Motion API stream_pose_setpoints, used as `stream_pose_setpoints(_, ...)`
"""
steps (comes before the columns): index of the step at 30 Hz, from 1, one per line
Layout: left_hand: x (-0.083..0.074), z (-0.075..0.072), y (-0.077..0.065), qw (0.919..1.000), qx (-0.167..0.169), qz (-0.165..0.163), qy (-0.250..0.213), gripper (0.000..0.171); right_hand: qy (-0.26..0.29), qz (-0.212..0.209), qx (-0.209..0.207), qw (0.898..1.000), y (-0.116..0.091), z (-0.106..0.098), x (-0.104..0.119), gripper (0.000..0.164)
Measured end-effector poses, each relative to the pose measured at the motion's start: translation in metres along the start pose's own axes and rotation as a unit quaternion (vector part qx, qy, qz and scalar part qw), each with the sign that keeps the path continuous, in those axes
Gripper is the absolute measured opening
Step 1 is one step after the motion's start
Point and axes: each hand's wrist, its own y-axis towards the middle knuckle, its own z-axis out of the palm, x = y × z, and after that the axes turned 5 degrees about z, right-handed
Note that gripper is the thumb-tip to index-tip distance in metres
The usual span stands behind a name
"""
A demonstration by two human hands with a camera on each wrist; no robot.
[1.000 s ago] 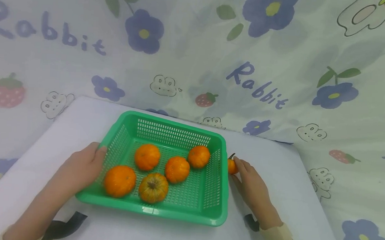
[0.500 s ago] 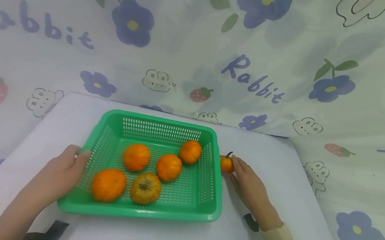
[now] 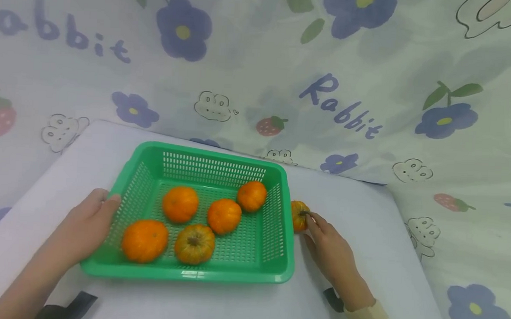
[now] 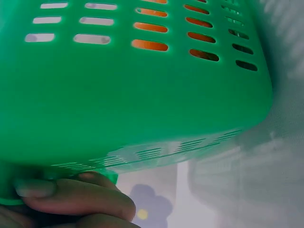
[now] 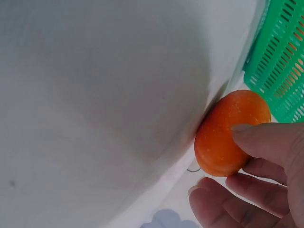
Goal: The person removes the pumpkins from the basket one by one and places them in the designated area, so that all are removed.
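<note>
My left hand [image 3: 85, 226] grips the left rim of a green plastic basket [image 3: 186, 274]; in the left wrist view its fingers [image 4: 80, 197] curl at the rim, below the slotted wall. Several small pumpkins lie in the basket, mostly orange like the near-left one [image 3: 145, 241], with a mottled green-orange one [image 3: 194, 245] at the front. Outside the right wall, on the table, my right hand [image 3: 332, 253] holds another small pumpkin [image 3: 299, 216], its dark stem toward the fingers. The right wrist view shows the thumb [image 5: 261, 140] against this pumpkin's orange side, fingers beneath.
A white-covered table [image 3: 364, 216] bears everything. Behind it hangs a pale cloth [image 3: 247, 59] printed with flowers, rabbits and strawberries. Black strap-like pieces [image 3: 333, 300] show beside both wrists.
The basket has shifted slightly left with my left hand. The pumpkin at my right hand has turned: its stem stood up before and now points toward the fingers. The head view has also moved a little.
</note>
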Motion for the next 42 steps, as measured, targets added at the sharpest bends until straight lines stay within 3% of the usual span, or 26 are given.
stream_pose_setpoints(6, -0.001, 0.005, -0.001, 0.9998, -0.015, 0.006, -0.009, 0.062, 0.005, 0.005, -0.012, 1.0, 0.0, -0.004, -0.003, 0.054)
stream_pose_setpoints(11, 0.0, 0.005, -0.003, 0.9998, -0.019, 0.005, -0.007, 0.061, 0.006, 0.005, -0.053, 0.999, -0.002, -0.014, -0.001, 0.047)
stream_pose_setpoints(17, -0.004, 0.0, 0.0, 0.9999, 0.006, -0.002, 0.012, 0.062, 0.019, -0.019, -0.119, 0.993, -0.003, -0.029, 0.004, 0.037)
stream_pose_setpoints(25, -0.008, -0.005, 0.012, 0.9996, 0.026, -0.006, 0.005, 0.066, 0.066, -0.064, -0.161, 0.983, 0.003, -0.045, 0.018, 0.037)
stream_pose_setpoints(35, -0.007, -0.007, 0.014, 0.9998, 0.001, -0.009, 0.02, 0.064, 0.12, -0.123, -0.128, 0.977, 0.02, -0.06, 0.042, 0.056)
stream_pose_setpoints(42, -0.007, -0.005, 0.016, 0.9989, -0.015, -0.004, 0.043, 0.065, 0.109, -0.182, -0.096, 0.973, 0.034, -0.069, 0.061, 0.071)
